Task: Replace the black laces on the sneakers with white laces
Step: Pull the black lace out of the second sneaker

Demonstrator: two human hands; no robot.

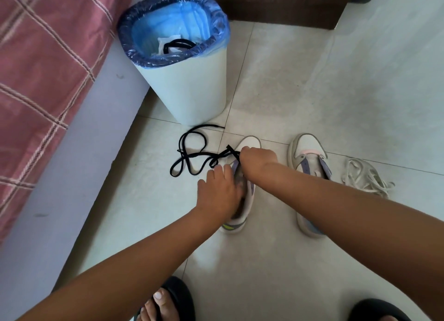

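Far left: bed w/ pink plaid cover (43, 63), pale frame below. Next, white plastic waste bin w/ blue liner (187, 90); a black lace (179, 45) lies coiled inside on white scraps. On the tiled floor in front of the bin, a loose black flat shoelace (192, 156) lies in loops, one end running up to the right hand. Left hand (219, 192) w/ fingers curled grips the side of the left white-and-purple sneaker (248, 195), holding it down. Right hand (257, 156) fisted, pinching the black lace over the toe area. Just right: second sneaker (310, 167), no laces. Beside it, white laces in a heap (365, 177). Bottom edge: feet in black slides (177, 299).
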